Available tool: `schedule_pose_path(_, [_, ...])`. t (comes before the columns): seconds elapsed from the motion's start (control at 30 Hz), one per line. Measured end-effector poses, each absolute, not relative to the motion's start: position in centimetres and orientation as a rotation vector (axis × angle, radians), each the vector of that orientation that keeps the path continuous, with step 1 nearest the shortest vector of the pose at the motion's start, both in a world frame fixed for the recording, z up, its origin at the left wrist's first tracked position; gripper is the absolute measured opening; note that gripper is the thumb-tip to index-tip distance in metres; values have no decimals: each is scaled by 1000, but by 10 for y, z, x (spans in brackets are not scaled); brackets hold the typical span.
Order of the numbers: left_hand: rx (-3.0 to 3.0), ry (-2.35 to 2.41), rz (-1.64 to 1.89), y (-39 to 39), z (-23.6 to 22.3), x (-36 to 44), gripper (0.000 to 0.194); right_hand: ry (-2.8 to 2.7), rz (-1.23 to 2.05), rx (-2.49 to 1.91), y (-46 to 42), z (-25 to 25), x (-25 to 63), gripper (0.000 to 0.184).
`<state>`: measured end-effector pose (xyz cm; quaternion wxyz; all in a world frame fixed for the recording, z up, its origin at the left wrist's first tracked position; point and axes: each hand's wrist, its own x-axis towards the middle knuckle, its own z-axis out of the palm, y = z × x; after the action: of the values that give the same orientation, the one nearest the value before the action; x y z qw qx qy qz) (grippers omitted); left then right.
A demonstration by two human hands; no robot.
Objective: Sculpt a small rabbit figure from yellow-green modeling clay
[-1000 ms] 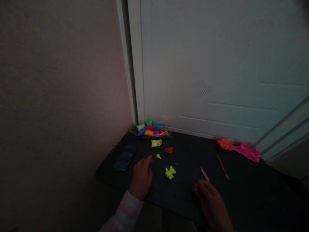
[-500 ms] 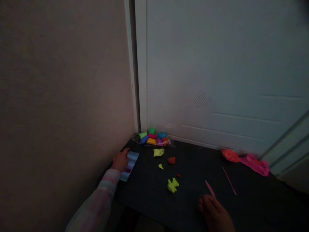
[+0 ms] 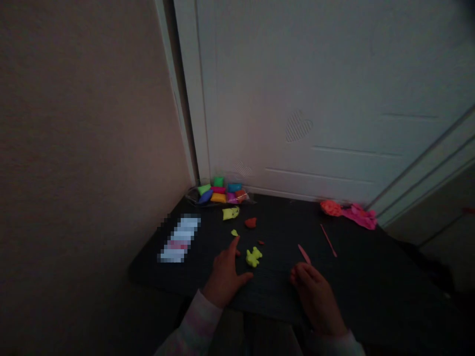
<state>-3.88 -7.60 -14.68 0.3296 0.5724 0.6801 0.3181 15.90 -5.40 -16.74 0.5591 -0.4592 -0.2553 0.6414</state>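
My left hand (image 3: 224,277) is open over the dark table, its thumb and fingers spread just left of a small yellow clay figure (image 3: 254,257) with rounded limbs. It appears apart from the figure. On the right, my right hand (image 3: 315,291) is closed, with fingers curled together; whatever is in them, if anything, is hidden. A pink plastic modelling knife (image 3: 304,253) lies right behind its fingers, its lower end covered by the hand. Beyond the figure are a tiny red clay bit (image 3: 261,243), a red clay lump (image 3: 251,223) and a yellow scrap (image 3: 234,233).
A phone (image 3: 180,240) with a lit, blurred-out screen lies at the table's left. Toward the back are a torn yellow packet (image 3: 230,213) and a clear bag of colourful clay packs (image 3: 218,198). A thin pink stick tool (image 3: 328,241) and pink-orange crumpled pieces (image 3: 359,216) lie right.
My left hand reached left to the phone, then came back beside the yellow figure. The phone's screen has lit up. My right hand stays closed near the knife; the view has shifted.
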Motion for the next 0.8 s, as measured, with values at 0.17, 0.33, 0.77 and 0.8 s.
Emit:
schedule_pose_path(0.17, [1493,1821,909,-69,-156,-25,73,-617,1508,-1042,-54,-168,159,27])
schedule_pose_path(0.33, [1463,1791,970,-66,-160,-23,63,-582,1501,-1051,-54,-167,159,26])
schedule_pose_path(0.77, [841,1357,1326,-82,-144,-23,65,-614,1542,-1089,-54,-167,158,33])
schedule_pose_path(0.8, [805,1318,1358,-84,-143,-22,65,-616,1543,-1086,-54,-167,158,33])
